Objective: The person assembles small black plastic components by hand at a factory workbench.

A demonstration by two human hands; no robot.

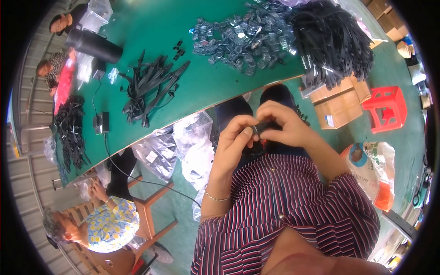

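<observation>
In front of my striped shirt, above my lap, both hands come together at the fingertips. My left hand [234,140] pinches one side of a small dark piece [259,128], and my right hand [285,124] closes on its other side. Fingers cover much of the piece, so its exact kind cannot be made out. Beyond my hands, on the green table [176,103], lie a heap of clear plastic cases [250,39] and a thick bundle of black straps [332,39]. Further left are a smaller pile of black straps [149,87] and a few tiny black parts [178,49].
Cardboard boxes [339,103] and a red plastic stool [387,110] stand to the right, near a printed sack [373,169]. Clear plastic bags [192,142] hang below the table edge. A black cable [133,176] crosses on the left, where a co-worker [112,222] sits; others sit beyond.
</observation>
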